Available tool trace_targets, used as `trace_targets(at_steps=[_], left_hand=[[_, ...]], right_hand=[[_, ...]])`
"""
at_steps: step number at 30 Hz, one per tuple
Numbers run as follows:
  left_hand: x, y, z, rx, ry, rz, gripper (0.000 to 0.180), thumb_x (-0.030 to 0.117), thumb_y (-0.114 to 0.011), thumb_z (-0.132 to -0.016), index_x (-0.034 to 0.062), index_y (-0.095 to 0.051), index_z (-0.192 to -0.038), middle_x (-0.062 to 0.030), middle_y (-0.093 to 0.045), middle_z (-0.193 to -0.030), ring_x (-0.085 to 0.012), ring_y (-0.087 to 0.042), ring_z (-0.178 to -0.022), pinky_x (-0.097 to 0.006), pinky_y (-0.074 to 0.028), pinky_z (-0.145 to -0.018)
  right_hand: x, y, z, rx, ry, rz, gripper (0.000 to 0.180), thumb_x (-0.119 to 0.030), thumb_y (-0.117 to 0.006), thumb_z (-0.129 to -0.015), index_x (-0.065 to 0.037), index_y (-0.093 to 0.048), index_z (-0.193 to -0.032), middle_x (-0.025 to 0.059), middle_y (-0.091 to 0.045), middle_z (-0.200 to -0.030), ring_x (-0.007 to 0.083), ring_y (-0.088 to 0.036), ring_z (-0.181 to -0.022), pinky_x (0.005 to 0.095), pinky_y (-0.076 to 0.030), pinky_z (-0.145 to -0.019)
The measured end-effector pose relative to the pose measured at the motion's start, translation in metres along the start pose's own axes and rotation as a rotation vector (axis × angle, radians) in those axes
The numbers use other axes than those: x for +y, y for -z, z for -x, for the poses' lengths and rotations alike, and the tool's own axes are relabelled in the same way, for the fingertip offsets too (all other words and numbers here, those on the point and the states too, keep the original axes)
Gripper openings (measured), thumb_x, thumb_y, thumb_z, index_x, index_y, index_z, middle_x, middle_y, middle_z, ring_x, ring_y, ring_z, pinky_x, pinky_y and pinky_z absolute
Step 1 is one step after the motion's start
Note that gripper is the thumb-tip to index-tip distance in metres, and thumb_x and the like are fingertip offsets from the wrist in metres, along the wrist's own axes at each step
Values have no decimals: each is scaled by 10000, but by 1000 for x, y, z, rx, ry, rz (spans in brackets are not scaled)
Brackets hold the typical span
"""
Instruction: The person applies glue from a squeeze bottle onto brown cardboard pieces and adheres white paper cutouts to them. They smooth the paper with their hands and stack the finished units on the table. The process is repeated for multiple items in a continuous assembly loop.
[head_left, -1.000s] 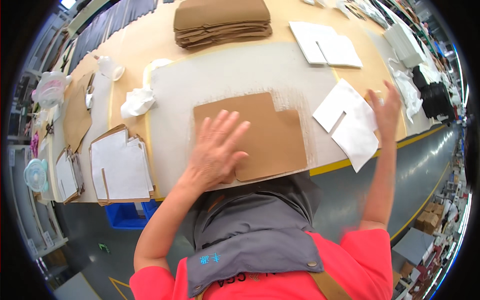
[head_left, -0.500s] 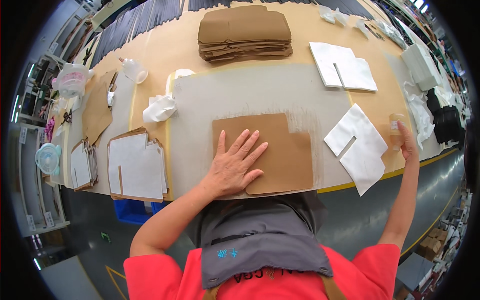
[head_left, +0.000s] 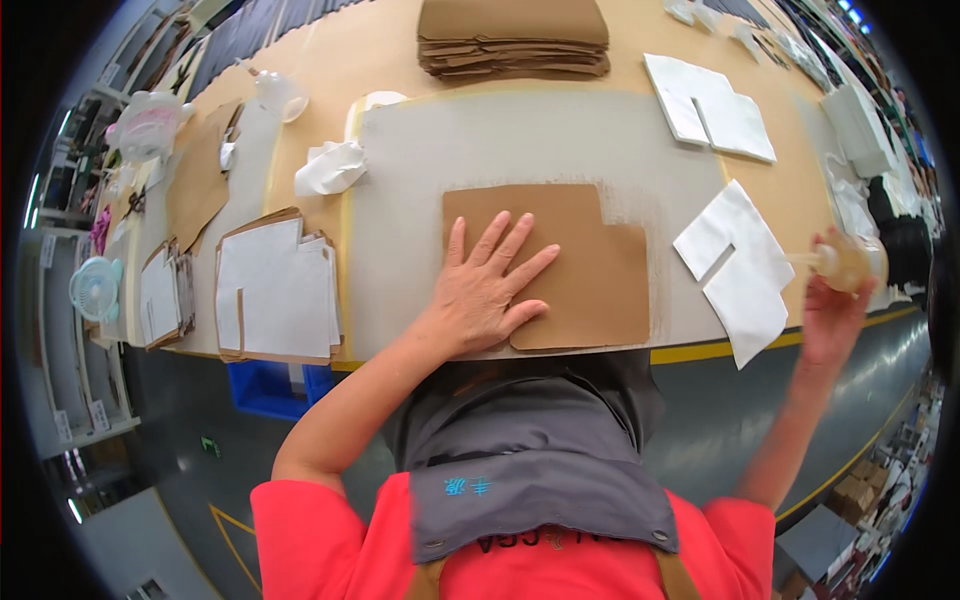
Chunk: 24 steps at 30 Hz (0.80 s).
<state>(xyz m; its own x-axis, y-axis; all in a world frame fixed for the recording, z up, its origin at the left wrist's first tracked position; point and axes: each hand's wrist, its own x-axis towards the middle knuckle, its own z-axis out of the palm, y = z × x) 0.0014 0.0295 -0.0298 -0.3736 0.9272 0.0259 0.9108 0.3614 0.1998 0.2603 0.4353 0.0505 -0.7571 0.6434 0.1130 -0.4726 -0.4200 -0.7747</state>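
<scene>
My left hand lies flat, fingers spread, on a brown notched sheet at the table's near edge. Whether the sheet is leather or board I cannot tell. Off to the right, my right hand grips a squeeze bottle of yellowish liquid, tipped on its side. Its thin nozzle points left, close to a white slit panel. Motion blurs this hand a little. Farther back lies a second white slit panel.
A thick stack of brown sheets sits at the far middle. To the left are white-faced panels, crumpled white paper, a clear squeeze bottle and a plastic jug. Below the table edge stands a blue crate.
My right hand has lifted the bottle from upright and tipped it sideways, nozzle toward the left. My left hand stays pressed on the brown sheet. The whole view has shifted slightly.
</scene>
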Motion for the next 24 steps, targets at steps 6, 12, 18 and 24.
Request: trace_targets(at_steps=[6,12,18,24], left_hand=[[7,10,47,-107,0,32,684,640,-455,-955,287,-408,-1539,-120,-244,-1648,-324,-198,-1525,-640,-54,-1201],[10,10,69,-8,58,170,674,626,-446,-975,230,-443,-1520,-120,-283,-1635,-292,-226,-1526,-566,-84,-1230],[-17,6,61,256,162,245,471,387,-597,-981,135,-581,-1378,-102,-516,-1426,-301,-414,-1393,-497,-273,-1177],[-27,-3,60,382,226,219,330,309,-661,-947,119,-679,-1216,-39,-581,-1235,-268,-514,-1189,-426,-386,-1003]], right_hand=[[120,-97,27,105,-5,110,646,-455,-641,-964,-124,-427,-1475,95,-552,-1424,217,-565,-1286,386,-566,-979],[156,-126,22,86,-97,120,648,-361,-710,-942,-124,-423,-1472,47,-560,-1398,206,-575,-1261,402,-547,-1008],[162,-143,19,22,-220,155,634,-272,-761,-905,-100,-468,-1441,78,-565,-1412,225,-586,-1254,410,-524,-1049],[196,-170,11,4,-76,484,907,-424,-880,-757,-51,-406,-1434,133,-533,-1419,257,-512,-1320,443,-436,-1097]])
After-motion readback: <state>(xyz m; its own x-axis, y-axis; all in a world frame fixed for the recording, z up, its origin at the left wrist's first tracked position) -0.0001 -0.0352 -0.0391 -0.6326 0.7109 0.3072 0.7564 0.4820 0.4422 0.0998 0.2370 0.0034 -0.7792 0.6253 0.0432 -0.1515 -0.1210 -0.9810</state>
